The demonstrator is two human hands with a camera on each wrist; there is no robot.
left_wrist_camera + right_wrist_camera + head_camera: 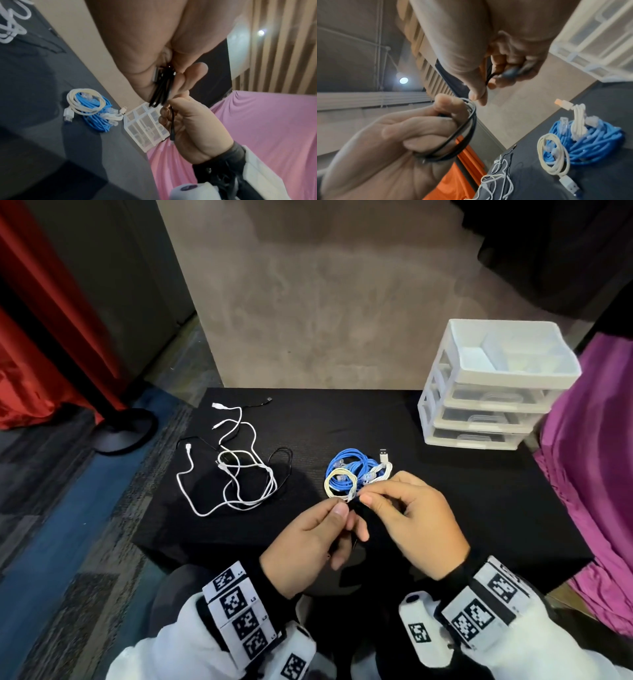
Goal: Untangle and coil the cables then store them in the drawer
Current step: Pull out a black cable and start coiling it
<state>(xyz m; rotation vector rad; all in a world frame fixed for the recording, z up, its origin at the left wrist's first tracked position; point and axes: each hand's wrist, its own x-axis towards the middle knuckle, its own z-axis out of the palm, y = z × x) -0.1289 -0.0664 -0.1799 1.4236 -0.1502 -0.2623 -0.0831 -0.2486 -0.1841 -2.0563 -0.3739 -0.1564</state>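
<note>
A small black cable coil [462,135] is gripped in my left hand [337,513] just above the black table [445,525], near its front edge. My right hand [371,498] pinches the loose black end [172,129] of that cable right beside the left hand; its plug hangs down. Just behind the hands lie a blue coiled cable [352,465], a cream coil [339,482] and a white bundled cable [383,465] with a USB plug. A tangle of white and black cables [236,467] lies at the left. The white drawer unit [493,385] stands at the back right, its three drawers shut.
The drawer unit has an open top tray with compartments. A pink cloth [599,474] hangs along the table's right side. A red curtain and a black stand base [123,433] are on the floor to the left.
</note>
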